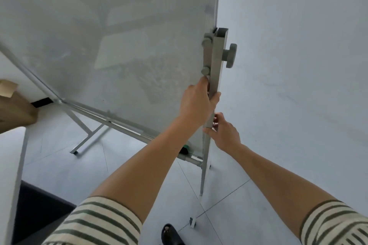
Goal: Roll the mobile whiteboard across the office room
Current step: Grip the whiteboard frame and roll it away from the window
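The mobile whiteboard [103, 32] fills the upper left, a grey-white panel tilted in its metal stand. Its right upright post [216, 69] runs down the middle, with a round clamp knob [231, 55] near its top. My left hand [196, 101] is wrapped around this post just below the panel's lower bolt. My right hand [225, 133] holds the same post a little lower, fingers curled on its right side. A caster [192, 222] at the foot of the stand rests on the tiled floor near my shoe. A green and black eraser [185, 149] lies on the tray rail.
A white wall [298, 65] stands close on the right of the post. A brown cardboard box [14, 109] sits at the left edge above a white ledge [14, 165]. The far leg [79, 145] of the stand splays on the pale tiles. A dark mat [37, 211] lies lower left.
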A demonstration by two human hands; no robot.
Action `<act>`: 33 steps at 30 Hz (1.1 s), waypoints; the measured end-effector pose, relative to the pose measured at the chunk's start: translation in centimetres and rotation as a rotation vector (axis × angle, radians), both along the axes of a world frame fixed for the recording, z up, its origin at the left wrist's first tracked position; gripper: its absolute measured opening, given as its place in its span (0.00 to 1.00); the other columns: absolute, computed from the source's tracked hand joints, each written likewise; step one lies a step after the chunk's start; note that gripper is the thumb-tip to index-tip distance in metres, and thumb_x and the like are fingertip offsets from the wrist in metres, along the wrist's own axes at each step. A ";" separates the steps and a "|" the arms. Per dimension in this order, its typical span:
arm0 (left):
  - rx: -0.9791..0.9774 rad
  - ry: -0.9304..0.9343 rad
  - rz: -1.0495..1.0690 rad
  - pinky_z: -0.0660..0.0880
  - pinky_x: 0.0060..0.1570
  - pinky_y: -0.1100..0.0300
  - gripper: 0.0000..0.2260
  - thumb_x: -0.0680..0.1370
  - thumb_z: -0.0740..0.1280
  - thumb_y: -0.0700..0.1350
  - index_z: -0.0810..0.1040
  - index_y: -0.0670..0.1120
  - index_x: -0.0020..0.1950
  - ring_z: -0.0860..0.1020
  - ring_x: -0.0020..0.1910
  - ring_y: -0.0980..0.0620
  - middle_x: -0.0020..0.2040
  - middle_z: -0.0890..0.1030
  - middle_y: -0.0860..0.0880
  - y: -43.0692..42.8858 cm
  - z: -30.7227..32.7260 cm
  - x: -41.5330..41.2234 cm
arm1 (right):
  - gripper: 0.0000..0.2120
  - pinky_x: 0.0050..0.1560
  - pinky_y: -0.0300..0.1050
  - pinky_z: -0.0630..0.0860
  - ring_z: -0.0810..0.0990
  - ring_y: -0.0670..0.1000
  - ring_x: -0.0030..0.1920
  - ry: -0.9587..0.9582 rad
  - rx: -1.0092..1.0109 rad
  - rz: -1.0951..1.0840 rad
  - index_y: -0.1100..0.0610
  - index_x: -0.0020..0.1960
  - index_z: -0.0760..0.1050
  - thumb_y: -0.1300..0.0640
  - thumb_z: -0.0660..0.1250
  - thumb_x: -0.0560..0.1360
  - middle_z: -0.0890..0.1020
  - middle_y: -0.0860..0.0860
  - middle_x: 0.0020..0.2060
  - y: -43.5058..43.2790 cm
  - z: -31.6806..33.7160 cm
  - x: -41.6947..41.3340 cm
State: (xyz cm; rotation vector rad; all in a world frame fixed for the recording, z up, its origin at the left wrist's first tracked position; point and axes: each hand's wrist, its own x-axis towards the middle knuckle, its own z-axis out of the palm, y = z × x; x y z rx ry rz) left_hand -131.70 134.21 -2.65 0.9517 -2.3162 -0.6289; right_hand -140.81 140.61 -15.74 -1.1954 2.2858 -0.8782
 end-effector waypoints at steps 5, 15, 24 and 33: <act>0.027 -0.030 -0.059 0.79 0.44 0.50 0.13 0.76 0.67 0.49 0.75 0.41 0.53 0.80 0.41 0.44 0.42 0.83 0.44 9.0 0.4 1.1 | 0.19 0.52 0.54 0.78 0.81 0.54 0.54 -0.020 0.022 -0.060 0.49 0.59 0.64 0.45 0.67 0.74 0.81 0.44 0.57 9.5 0.3 1.6; -0.016 -0.035 -0.228 0.79 0.42 0.48 0.14 0.77 0.66 0.50 0.73 0.41 0.55 0.80 0.40 0.42 0.42 0.83 0.42 24.5 0.3 4.6 | 0.18 0.50 0.50 0.75 0.80 0.51 0.57 -0.031 0.006 -0.249 0.49 0.60 0.65 0.46 0.66 0.75 0.81 0.45 0.57 26.4 0.6 6.8; -0.058 -0.048 -0.340 0.75 0.40 0.53 0.15 0.78 0.64 0.50 0.72 0.41 0.58 0.77 0.39 0.44 0.43 0.82 0.43 38.9 0.2 7.9 | 0.18 0.52 0.50 0.74 0.79 0.51 0.59 -0.049 0.010 -0.313 0.51 0.62 0.65 0.47 0.66 0.76 0.80 0.46 0.58 41.5 1.0 11.0; -0.023 0.017 -0.333 0.79 0.44 0.47 0.16 0.77 0.66 0.50 0.72 0.41 0.60 0.79 0.42 0.41 0.44 0.83 0.42 52.6 -0.3 11.2 | 0.20 0.52 0.51 0.75 0.80 0.50 0.56 -0.037 -0.021 -0.302 0.49 0.60 0.65 0.43 0.67 0.74 0.81 0.46 0.56 55.4 0.5 13.7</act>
